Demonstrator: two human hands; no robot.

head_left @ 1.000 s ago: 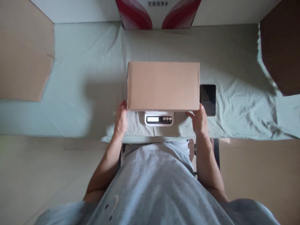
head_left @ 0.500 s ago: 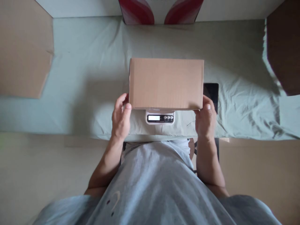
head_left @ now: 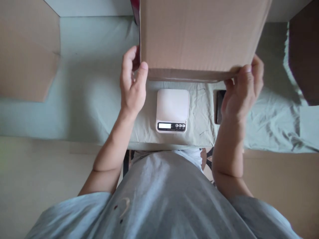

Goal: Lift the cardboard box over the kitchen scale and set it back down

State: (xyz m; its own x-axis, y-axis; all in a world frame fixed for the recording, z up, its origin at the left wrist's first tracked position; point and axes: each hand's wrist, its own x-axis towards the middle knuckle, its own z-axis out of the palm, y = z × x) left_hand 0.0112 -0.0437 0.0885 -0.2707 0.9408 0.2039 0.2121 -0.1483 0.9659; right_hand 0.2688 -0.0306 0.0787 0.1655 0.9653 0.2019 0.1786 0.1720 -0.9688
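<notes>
1. Left hand (head_left: 132, 84) grips the near left corner of the cardboard box (head_left: 199, 36): thumb on the box's top face near the edge, fingers curled round the left side. Closed on the box.
2. Right hand (head_left: 240, 91) grips the near right corner of the same box, thumb on the top edge, fingers wrapped round the right side. Closed on the box.
3. Box is in the air, held between both hands, above and beyond the scale, close to the camera. Its far end runs out of the top of the frame. Plain brown, closed, top face toward the camera, near edge slightly lower on the right.
4. White kitchen scale (head_left: 172, 111) sits on the table below the box, platform bare. Display and three buttons on its near edge; reading too small to tell.
5. Dark phone (head_left: 219, 106) lies flat just right of the scale, partly hidden behind the right hand.
6. Table is covered with a pale green cloth (head_left: 87, 99), wrinkled on the right side.
7. Flat brown cardboard piece (head_left: 27, 49) lies at the far left of the table. Another darker cardboard piece (head_left: 304, 53) sits at the far right edge.
8. Person wears a grey T-shirt (head_left: 159, 199), forearms bare.
</notes>
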